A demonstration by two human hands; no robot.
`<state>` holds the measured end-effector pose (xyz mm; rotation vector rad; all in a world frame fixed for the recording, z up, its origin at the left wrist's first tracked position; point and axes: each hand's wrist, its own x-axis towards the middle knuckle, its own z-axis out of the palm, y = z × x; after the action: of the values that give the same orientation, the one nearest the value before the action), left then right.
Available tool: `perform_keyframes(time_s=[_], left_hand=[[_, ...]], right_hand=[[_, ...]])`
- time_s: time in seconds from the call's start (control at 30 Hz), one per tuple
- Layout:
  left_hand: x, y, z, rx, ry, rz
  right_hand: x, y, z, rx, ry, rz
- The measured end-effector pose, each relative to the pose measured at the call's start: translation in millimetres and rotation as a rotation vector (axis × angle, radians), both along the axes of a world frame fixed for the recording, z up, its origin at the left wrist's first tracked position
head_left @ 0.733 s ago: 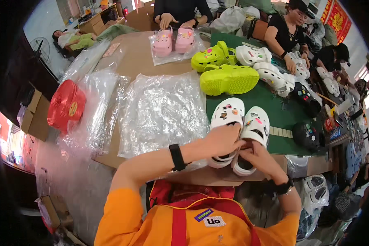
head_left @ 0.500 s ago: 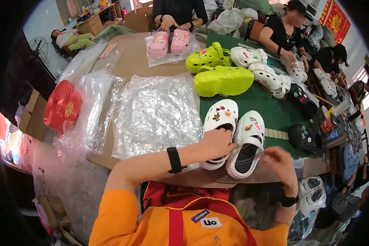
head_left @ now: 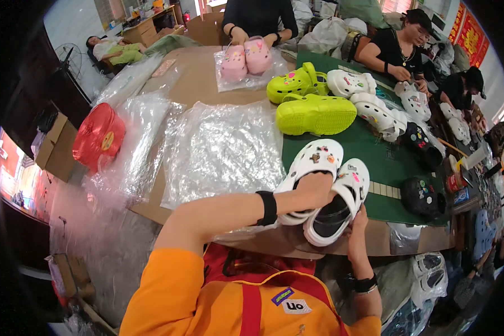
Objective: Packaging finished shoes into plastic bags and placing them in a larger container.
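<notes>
Two white clogs with small charms on their toes lie side by side in front of me, toes pointing away. My left hand (head_left: 317, 189) reaches over the left clog (head_left: 318, 157) with its fingers in the foot opening, mostly hidden, and its thumb side against the other shoe. The right clog (head_left: 353, 179) shows a dark insole and tilts against the left one. My right hand (head_left: 357, 224) grips this right clog along its outer side near the heel, with some fingers behind it. Left of the shoes lies a flat clear plastic bag (head_left: 221, 151).
Lime-green clogs (head_left: 316, 114), white clogs (head_left: 375, 112) and black clogs (head_left: 423, 197) stand on the green mat (head_left: 369, 162). A red round bundle (head_left: 99, 134) sits at left. Across the table, a co-worker handles pink clogs (head_left: 257, 56); another (head_left: 400, 50) handles a white clog.
My right hand has come in from the right and taken hold of the right clog's side. The clogs now sit closer together and overlap. The co-worker's pink clogs have tilted.
</notes>
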<state>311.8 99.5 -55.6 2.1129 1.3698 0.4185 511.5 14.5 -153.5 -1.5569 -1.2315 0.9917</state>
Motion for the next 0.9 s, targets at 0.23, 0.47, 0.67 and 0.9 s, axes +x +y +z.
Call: perform_keyframes(time_s=[0.23,0.47,0.67,0.9], left_hand=[[-55.5,20.8,2.8,0.169,-0.632,0.053],[-182.1,-6.2,89.1,0.473,-0.589,0.268],[-320.1,-52.6,75.3,0.518,-0.544,0.754],[-407.4,-136.0,38.0,0.325,-0.889,0.937]], right_hand=[[-39.0,-10.5,109.0,0.367,-0.177,0.178],[-92.5,23.9,134.5,0.261,-0.155,0.471],[-133.9,48.5,77.5,0.531,-0.674,1.035],[-158.6,59.3,50.4,0.728,-0.925,1.002]])
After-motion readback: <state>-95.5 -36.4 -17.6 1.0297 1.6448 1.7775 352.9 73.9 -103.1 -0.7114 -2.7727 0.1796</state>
